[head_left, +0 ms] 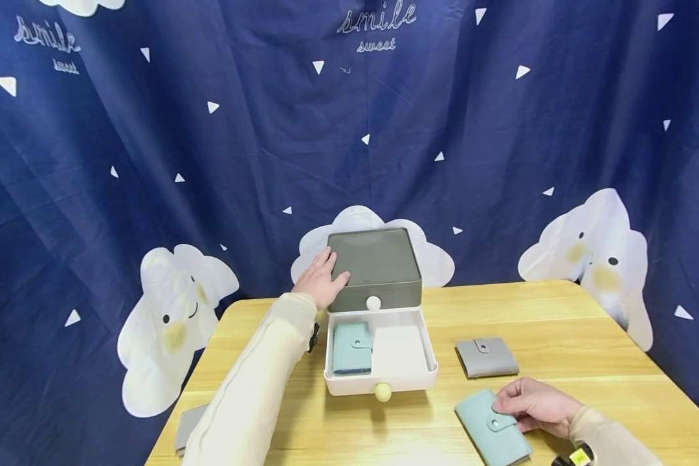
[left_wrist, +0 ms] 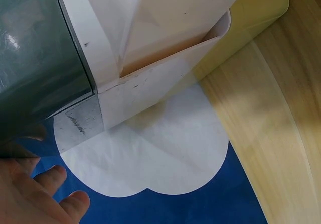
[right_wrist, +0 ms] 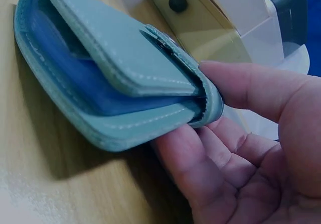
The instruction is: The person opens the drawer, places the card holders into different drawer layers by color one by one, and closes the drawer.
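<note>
My right hand (head_left: 537, 406) pinches a teal snap-button card holder (head_left: 492, 427) by its strap side, thumb above and fingers beneath. In the right wrist view the card holder (right_wrist: 125, 68) is tilted, with blue plastic sleeves showing between its covers. My left hand (head_left: 321, 279) rests with spread fingers on the left edge of a small drawer box (head_left: 375, 259) with a dark grey-green upper part. Its white lower drawer (head_left: 378, 386) is pulled out. Inside, on the left, lies another teal card holder (head_left: 352, 348). In the left wrist view, part of my left hand (left_wrist: 35, 194) shows beside the box.
A grey card holder (head_left: 486, 357) lies on the wooden table (head_left: 303, 414) just beyond my right hand. Another grey item (head_left: 189, 424) is partly hidden by my left sleeve. A blue curtain (head_left: 384, 175) with cloud prints hangs behind the table.
</note>
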